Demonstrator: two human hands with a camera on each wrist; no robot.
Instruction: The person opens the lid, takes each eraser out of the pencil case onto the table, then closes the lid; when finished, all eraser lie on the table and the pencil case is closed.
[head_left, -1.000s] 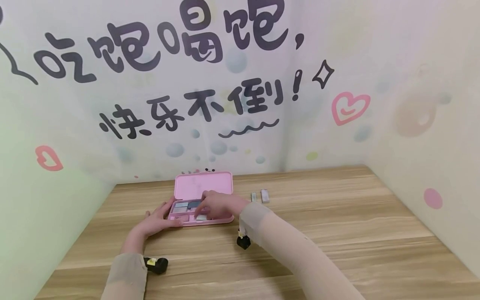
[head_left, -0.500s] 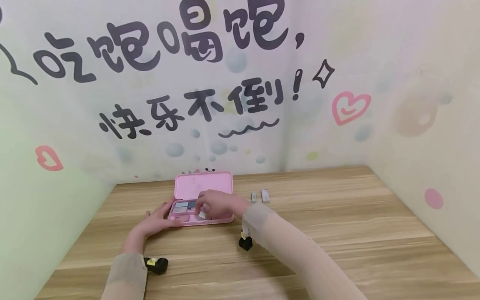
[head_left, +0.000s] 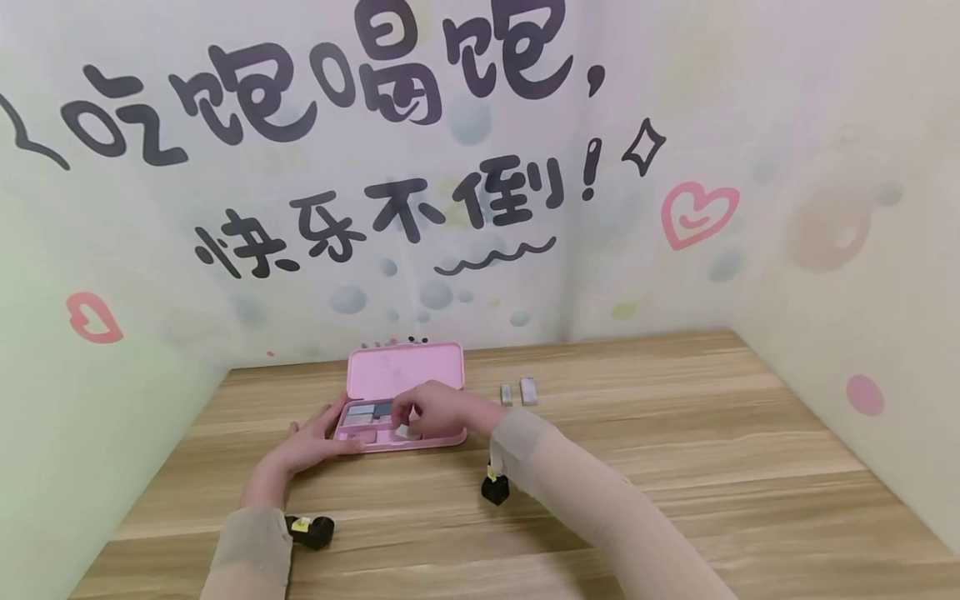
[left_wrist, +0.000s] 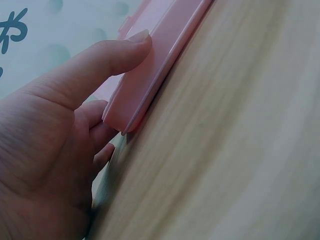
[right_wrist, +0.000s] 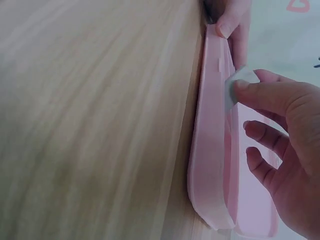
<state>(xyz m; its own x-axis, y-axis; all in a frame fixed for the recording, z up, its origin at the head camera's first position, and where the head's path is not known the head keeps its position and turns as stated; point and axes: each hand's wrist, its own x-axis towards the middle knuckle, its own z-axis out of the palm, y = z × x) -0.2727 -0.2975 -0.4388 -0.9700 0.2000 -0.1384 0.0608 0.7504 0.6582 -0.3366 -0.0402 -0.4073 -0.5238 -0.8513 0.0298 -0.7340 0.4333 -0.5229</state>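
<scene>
A pink pencil case [head_left: 406,371] lies with its lid up at the back of the table. My left hand [head_left: 306,443] holds its left end, thumb on the front wall [left_wrist: 150,85] and fingers around the side. Over the front compartment, my right hand [head_left: 444,408] pinches a pale eraser [right_wrist: 230,98] between thumb and index finger. Its other fingers are loosely bent in the right wrist view. The eraser is tilted, its lower edge at the case's front rim in that view. Grey-blue blocks [head_left: 361,410] fill the rear left compartment, and a pink block [head_left: 363,437] lies in the front left one.
To the right of the case, a small grey-green block [head_left: 506,394] and a larger pale lavender block [head_left: 528,391] lie on the wooden table [head_left: 675,467]. A printed wall [head_left: 600,292] stands directly behind the table's back edge.
My right hand has picked the eraser up from lying flat in the front compartment, tilting it, and has shifted slightly right. My left hand has stayed at the case's left end.
</scene>
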